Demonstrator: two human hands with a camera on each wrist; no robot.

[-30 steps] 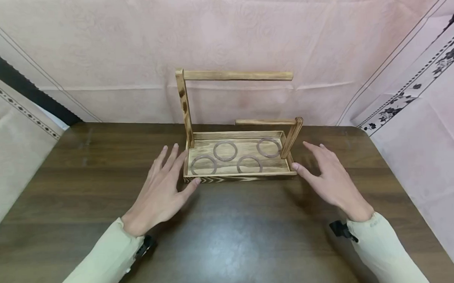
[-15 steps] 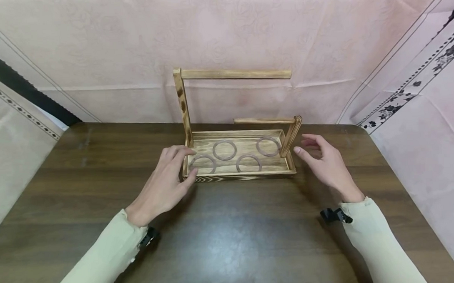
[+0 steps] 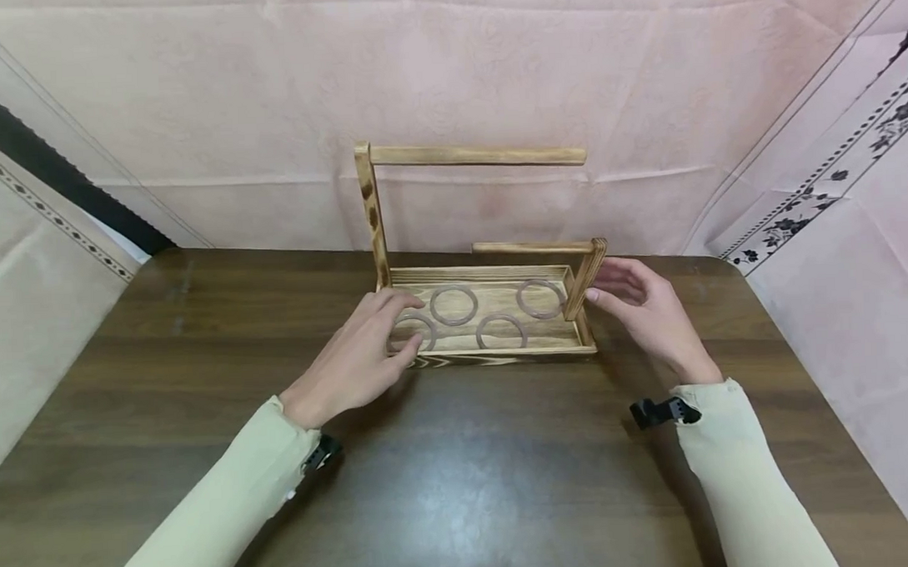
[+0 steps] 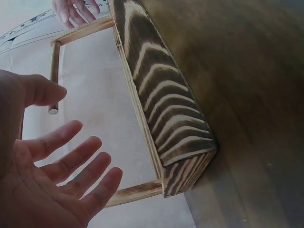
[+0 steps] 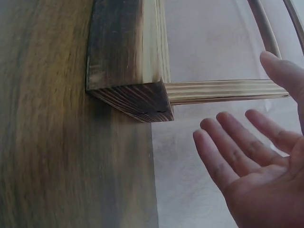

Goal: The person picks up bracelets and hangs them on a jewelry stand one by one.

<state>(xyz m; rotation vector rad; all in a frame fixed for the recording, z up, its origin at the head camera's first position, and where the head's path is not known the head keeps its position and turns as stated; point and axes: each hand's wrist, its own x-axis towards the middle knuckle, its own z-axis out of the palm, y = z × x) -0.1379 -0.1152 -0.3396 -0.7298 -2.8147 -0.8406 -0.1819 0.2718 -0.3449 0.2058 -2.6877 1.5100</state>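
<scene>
- Nearest, 2 pale sleeves [image 3: 229, 500] reach in from the bottom edge, with 1 black device [image 3: 321, 452] at each wrist.
- Beneath them spreads the dark brown surface [image 3: 461, 492], shiny in the foreground.
- The left hand [image 3: 355, 354] is at the left end of the wooden tray [image 3: 494, 359]; its thumb and relaxed fingers stand apart, with a gap between them.
- The right hand [image 3: 654, 314] is just beside the right post [image 3: 585, 279], its thumb apart from 4 loosely bent fingers; whether the thumb tip touches the post is hard to tell.
- The tray rests near the surface's far edge, a long side facing the person; the left wrist view shows bold dark grain on that wall.
- On the tray floor are 4 greyish ring shapes [image 3: 454, 324], 2 nearer and 2 farther, the near left partly covered by the left hand.
- The right post leans outward and carries a short rod [image 3: 531, 247] running left.
- The left post [image 3: 371, 215] rises higher, with a long rod [image 3: 480, 156] running right from its top.
- Behind hangs pink cloth [image 3: 454, 66], with a floral border [image 3: 826, 187] at the right.
</scene>
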